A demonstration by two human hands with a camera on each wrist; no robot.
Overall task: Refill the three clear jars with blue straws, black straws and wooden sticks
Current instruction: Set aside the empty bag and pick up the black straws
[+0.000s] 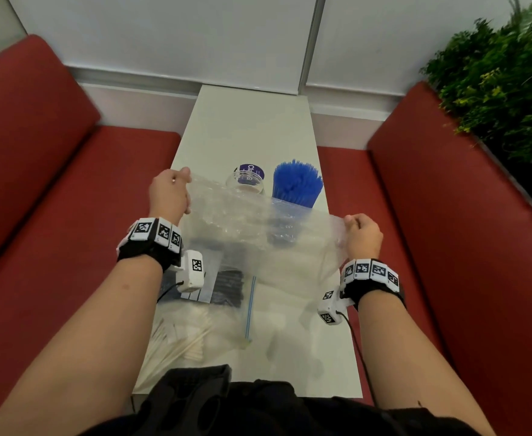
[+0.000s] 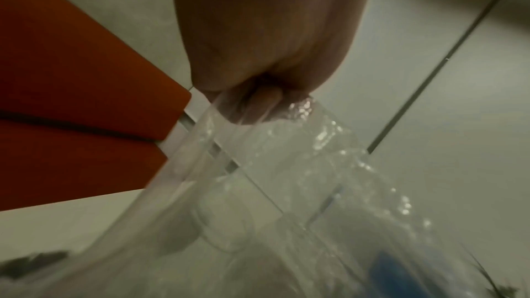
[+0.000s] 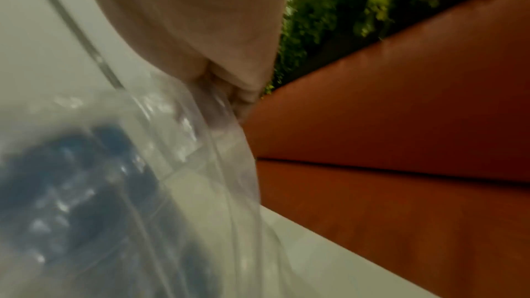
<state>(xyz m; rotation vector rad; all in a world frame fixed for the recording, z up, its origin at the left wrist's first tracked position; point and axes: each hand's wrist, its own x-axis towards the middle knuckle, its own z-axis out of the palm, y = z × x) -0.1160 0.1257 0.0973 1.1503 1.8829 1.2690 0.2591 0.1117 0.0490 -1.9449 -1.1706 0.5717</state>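
A clear plastic bag [image 1: 258, 221] is held up and stretched wide just in front of the jar of blue straws [image 1: 296, 183]. One edge is pinched in the left hand [image 1: 169, 194], the other in the right hand [image 1: 362, 236]. The empty jar [image 1: 248, 180] stands left of the blue straws. The bag is best moved aside slowly so that no jar is knocked over.

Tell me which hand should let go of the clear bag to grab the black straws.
Left, probably. Both hands grip the clear bag, but the left hand is on the side of the table where the black straws lie; the right hand would cross over.
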